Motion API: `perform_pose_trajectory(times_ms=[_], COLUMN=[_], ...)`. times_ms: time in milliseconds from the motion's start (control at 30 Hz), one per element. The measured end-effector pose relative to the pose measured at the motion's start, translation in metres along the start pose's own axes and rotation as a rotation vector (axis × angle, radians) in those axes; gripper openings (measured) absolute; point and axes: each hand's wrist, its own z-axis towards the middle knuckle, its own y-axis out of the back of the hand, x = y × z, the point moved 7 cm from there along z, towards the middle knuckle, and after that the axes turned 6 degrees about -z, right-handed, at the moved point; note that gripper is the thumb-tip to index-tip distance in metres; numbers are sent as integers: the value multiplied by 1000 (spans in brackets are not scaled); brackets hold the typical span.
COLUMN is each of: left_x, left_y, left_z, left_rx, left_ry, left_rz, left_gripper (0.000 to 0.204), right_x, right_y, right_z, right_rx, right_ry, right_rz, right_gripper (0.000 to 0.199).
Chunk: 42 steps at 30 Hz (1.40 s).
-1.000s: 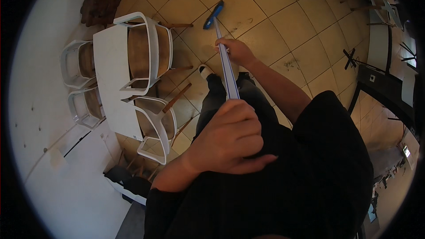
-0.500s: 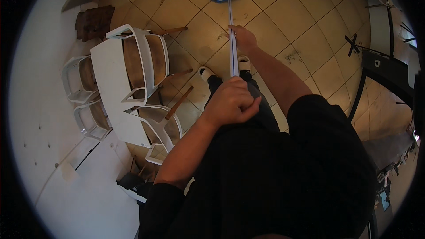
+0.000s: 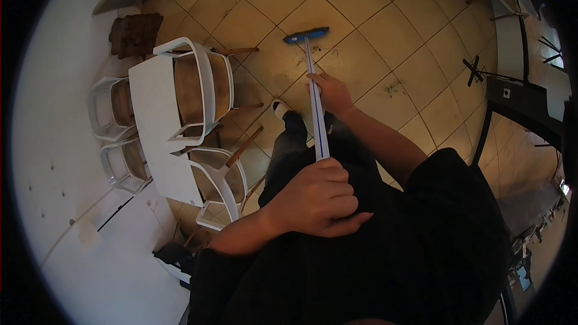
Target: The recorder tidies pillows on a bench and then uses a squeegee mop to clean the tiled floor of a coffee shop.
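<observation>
A broom (image 3: 316, 111) is held with its blue head (image 3: 306, 35) down on the tiled floor (image 3: 385, 42); the handle (image 3: 321, 138) is grasped at its upper end by the left hand (image 3: 316, 198) and lower down by the right hand (image 3: 332, 93)

Hands (image 3: 316, 198) round white broom handle (image 3: 318, 120); tiled floor (image 3: 373, 48) below

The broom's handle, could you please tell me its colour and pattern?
The handle is whitish with blue lengthwise striping, best seen in the head view.

Blue broom head (image 3: 307, 35), blue-striped white handle (image 3: 318, 114)
</observation>
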Motion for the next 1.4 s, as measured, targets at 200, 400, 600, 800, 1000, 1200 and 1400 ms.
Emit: perform_pose_trajectory(times_ms=[200, 400, 600, 800, 1000, 1200, 1400], left_x=[69, 114, 47, 6, -24, 32, 62], left_y=[2, 20, 30, 7, 2, -5, -14], left_z=[-9, -14, 6, 10, 12, 7, 1], left_rx=[-136, -166, -164, -34, 7, -71, -106], left_ry=[63, 185, 134, 53, 46, 189, 301], left_rz=[142, 164, -11, -81, -86, 117, 122], left_gripper=[45, 44, 46, 45, 41, 40, 35], right_x=[-10, -49, -32, -26, 20, 25, -3], right_y=[-56, -107, -53, -7, 2, -93, -115], right_z=[64, 71, -2, -54, -29, -3, -14], right_rx=[26, 142, 182, 170, 70, 287, 427], right_ry=[-49, 4, 80, 54, 138, 298, 249], right_rz=[57, -52, 86, 98, 284, 299, 263], right_gripper=[31, 30, 33, 31, 26, 22, 21])
